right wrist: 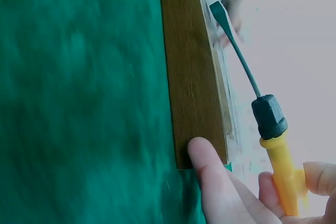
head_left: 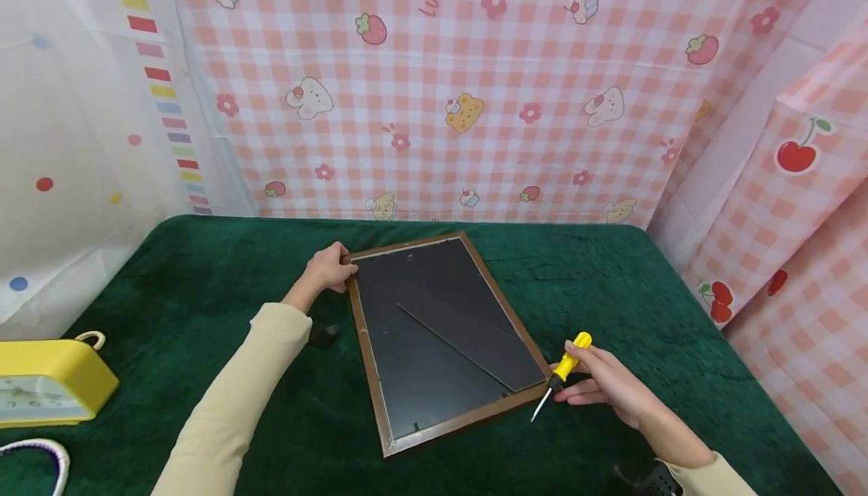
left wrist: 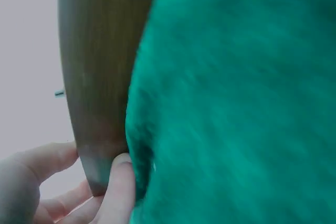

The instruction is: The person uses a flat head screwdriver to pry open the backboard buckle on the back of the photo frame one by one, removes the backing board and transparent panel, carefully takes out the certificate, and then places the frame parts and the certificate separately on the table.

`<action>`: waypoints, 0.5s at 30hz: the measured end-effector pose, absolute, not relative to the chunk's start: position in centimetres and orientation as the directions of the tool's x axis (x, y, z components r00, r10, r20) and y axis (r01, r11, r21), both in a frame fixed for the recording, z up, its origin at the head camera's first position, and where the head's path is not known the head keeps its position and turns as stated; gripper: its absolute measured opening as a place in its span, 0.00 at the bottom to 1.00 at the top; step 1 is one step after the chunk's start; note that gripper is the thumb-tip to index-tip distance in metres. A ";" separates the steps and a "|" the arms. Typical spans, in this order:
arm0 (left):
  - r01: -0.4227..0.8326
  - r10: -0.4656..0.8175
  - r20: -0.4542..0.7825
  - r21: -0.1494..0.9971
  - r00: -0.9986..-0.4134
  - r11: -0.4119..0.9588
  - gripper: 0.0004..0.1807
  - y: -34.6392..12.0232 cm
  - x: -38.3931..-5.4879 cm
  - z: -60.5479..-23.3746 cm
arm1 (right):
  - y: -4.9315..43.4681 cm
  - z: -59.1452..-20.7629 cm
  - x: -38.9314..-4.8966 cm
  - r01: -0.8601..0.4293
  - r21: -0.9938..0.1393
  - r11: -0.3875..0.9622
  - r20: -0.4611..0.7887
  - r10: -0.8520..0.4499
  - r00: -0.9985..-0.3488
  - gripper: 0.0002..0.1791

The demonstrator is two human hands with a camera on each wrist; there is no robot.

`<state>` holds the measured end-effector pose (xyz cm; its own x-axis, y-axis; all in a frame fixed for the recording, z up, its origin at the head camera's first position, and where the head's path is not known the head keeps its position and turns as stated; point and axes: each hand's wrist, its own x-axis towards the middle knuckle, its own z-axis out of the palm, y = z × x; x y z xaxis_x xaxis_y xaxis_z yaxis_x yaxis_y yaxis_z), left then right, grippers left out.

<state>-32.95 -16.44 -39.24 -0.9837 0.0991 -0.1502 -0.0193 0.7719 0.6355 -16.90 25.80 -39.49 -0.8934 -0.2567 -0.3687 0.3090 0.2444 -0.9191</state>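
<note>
A brown wooden picture frame (head_left: 371, 375) lies aslant with its black backing (head_left: 434, 330) showing and small dark tabs along its edges. A thin, straight, light-brown strip (head_left: 454, 347) runs diagonally across that backing. My left hand (head_left: 330, 267) grips the frame's far left corner, thumb and fingers on either side of the wood (left wrist: 102, 66). In my right hand (head_left: 613, 387) is a yellow-handled screwdriver (head_left: 568, 359), its flat blade pointing down and toward me in the head view. One right fingertip (right wrist: 202, 153) touches the side of the frame at its near right corner.
Dark green plush cloth (head_left: 678, 315) covers the table. At the left edge stands a yellow clock (head_left: 102, 383), with a white curved band (head_left: 61, 454) nearer me. A small black object (head_left: 323, 335) lies by my left sleeve. Patterned curtains (head_left: 434, 157) enclose the back and sides.
</note>
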 end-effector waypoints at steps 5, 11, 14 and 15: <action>0.041 0.178 -0.143 0.658 -0.974 0.752 0.19 -18.5 -30.9 -39.3 | 27.2 -38.8 -18.2 0.285 -0.928 0.239 -0.339 -0.227 -0.913 0.36; 0.153 0.305 -0.121 0.661 -0.945 0.735 0.26 -20.4 -27.3 -39.3 | 28.6 -38.2 -20.0 0.237 -0.942 0.236 -0.287 -0.210 -0.935 0.36; 0.211 0.364 -0.115 0.642 -0.924 0.737 0.30 -20.6 -25.5 -39.3 | 29.0 -38.2 -21.2 0.228 -0.948 0.221 -0.272 -0.191 -0.943 0.36; 0.226 0.379 -0.113 0.636 -0.919 0.738 0.31 -20.5 -24.9 -39.2 | 29.1 -38.2 -21.7 0.228 -0.949 0.217 -0.269 -0.182 -0.946 0.35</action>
<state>-24.88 -20.54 -39.23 -0.9186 0.3787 -0.1127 0.2261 0.7378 0.6361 -21.66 29.11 -38.20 -0.9459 -0.1817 -0.2689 0.2282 0.2170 -0.9491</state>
